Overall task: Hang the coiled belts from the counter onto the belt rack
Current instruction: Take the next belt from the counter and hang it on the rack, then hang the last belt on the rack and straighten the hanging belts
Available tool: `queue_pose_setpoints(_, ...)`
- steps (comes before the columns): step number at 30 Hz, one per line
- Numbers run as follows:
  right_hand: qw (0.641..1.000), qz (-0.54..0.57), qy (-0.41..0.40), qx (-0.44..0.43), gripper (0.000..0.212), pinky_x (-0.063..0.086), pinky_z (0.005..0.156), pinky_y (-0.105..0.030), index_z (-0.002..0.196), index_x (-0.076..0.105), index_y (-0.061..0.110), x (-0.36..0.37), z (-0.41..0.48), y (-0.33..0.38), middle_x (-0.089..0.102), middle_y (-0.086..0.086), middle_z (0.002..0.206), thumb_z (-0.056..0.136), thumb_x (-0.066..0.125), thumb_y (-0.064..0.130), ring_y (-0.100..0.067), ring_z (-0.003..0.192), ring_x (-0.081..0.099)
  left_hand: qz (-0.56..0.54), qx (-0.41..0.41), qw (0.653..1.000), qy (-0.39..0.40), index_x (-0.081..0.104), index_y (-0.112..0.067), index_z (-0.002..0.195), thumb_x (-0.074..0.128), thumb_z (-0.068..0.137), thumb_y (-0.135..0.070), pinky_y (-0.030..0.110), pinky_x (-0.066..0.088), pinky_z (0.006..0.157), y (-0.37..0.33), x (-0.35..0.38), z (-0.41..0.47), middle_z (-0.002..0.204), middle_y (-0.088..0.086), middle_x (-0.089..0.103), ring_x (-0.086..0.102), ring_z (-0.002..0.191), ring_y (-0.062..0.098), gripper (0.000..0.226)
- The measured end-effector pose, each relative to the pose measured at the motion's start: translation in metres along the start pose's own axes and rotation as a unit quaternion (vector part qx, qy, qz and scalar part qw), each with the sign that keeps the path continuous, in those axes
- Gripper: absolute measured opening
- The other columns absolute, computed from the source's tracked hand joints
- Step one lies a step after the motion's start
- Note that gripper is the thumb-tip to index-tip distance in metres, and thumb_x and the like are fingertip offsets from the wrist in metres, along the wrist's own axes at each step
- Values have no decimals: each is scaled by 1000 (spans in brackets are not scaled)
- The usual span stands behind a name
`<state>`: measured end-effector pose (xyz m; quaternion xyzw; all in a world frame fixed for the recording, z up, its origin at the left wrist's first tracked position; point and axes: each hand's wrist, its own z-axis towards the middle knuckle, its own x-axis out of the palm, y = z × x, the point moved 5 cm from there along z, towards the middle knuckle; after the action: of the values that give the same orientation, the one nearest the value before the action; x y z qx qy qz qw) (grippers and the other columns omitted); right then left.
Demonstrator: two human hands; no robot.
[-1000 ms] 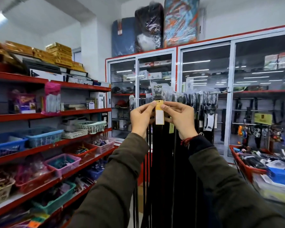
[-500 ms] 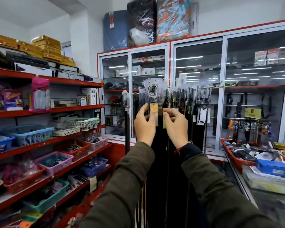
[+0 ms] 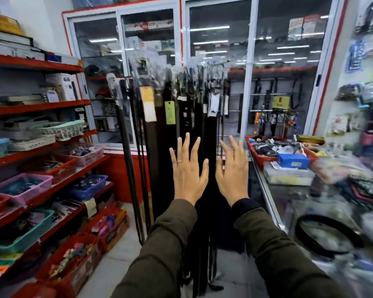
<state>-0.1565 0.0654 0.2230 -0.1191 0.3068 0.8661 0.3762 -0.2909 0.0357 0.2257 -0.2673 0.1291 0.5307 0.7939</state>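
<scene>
The belt rack (image 3: 215, 65) stands ahead of me with several dark belts hanging side by side. One belt with a yellow tag (image 3: 148, 106) hangs near its left end. My left hand (image 3: 188, 171) and my right hand (image 3: 232, 172) are both held out in front of the hanging belts, fingers spread, holding nothing. A coiled black belt (image 3: 325, 239) lies on the glass counter (image 3: 289, 203) at my lower right, apart from both hands.
Red shelves (image 3: 41, 106) with plastic baskets line the left side. Glass-door cabinets (image 3: 220, 39) stand behind the rack. A red tray (image 3: 253, 148) of small goods and a blue box (image 3: 293, 161) sit on the counter's far end. Tiled floor runs between shelves and counter.
Both hands let go of the yellow-tagged belt at the rack top and dropped lower, fingers spread. The view swung down and right, bringing the counter and coiled belt into sight.
</scene>
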Motion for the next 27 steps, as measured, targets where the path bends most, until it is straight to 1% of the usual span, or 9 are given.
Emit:
queue_pose_setpoints(5, 995, -88, 21, 30, 45, 8, 128, -54, 147, 46, 20, -18, -46, -64, 29, -4, 166, 102, 49, 24, -28, 158, 11, -39, -9, 995, 88, 26, -23, 160, 44, 104, -36, 47, -6, 129, -27, 57, -48, 173, 5, 8, -4, 160, 24, 60)
queue_pose_setpoints(9, 983, -143, 59, 97, 49, 4, 127, -54, 151, 43, 20, -36, -83, -119, 27, -4, 167, 103, 47, 25, -29, 159, 12, -54, 3, 986, 160, 28, -22, 159, 44, 104, -35, 50, -5, 129, -56, 105, -86, 173, 5, 7, -2, 160, 26, 59)
queue_pose_setpoints(14, 960, -197, 108, 169, 51, 3, 127, -56, 152, 41, 20, -71, -125, -183, 27, -4, 167, 101, 45, 18, -29, 159, 11, -93, 30, 965, 241, 27, -23, 159, 43, 105, -36, 52, -3, 129, -98, 160, -126, 173, 4, 6, -2, 160, 26, 59)
queue_pose_setpoints(17, 940, -230, 127, 217, 60, 1, 127, -56, 152, 39, 19, -98, -145, -221, 26, -4, 167, 95, 48, 6, -28, 159, 10, -109, 48, 950, 289, 26, -24, 159, 42, 106, -37, 51, -5, 129, -124, 192, -145, 173, 2, 5, -2, 160, 24, 57)
queue_pose_setpoints(19, 925, -254, 134, 249, 71, 2, 127, -55, 153, 37, 16, -118, -154, -246, 26, -5, 168, 87, 55, -2, -30, 159, 11, -121, 63, 932, 335, 25, -24, 160, 40, 106, -41, 46, -11, 128, -142, 215, -157, 173, 1, 5, -4, 160, 23, 58)
queue_pose_setpoints(21, 903, -289, 149, 279, 76, 1, 127, -55, 156, 31, 16, -135, -163, -269, 20, -5, 169, 87, 55, -3, -30, 159, 7, -133, 84, 909, 385, 22, -24, 161, 38, 105, -46, 42, -12, 127, -161, 235, -166, 173, 0, 6, -3, 160, 22, 62)
queue_pose_setpoints(24, 854, -391, 211, 271, 72, -4, 126, -59, 160, 20, 17, -152, -172, -304, 8, -8, 172, 98, 54, 9, -33, 159, -3, -153, 113, 864, 466, 17, -21, 162, 38, 105, -49, 42, -6, 127, -190, 266, -179, 172, 0, 11, 2, 160, 21, 67)
queue_pose_setpoints(25, 839, -413, 236, 264, 72, -4, 125, -60, 160, 18, 17, -155, -172, -313, 5, -8, 172, 99, 55, 15, -34, 159, -4, -145, 130, 852, 486, 18, -20, 162, 38, 105, -50, 42, -5, 128, -198, 275, -183, 172, 1, 14, 3, 160, 21, 68)
queue_pose_setpoints(27, 817, -437, 283, 249, 73, -1, 125, -62, 160, 19, 19, -158, -170, -334, 3, -7, 172, 98, 58, 18, -35, 159, -6, -125, 162, 833, 514, 20, -17, 161, 38, 103, -55, 45, -2, 129, -215, 292, -189, 170, 3, 19, 7, 160, 22, 72)
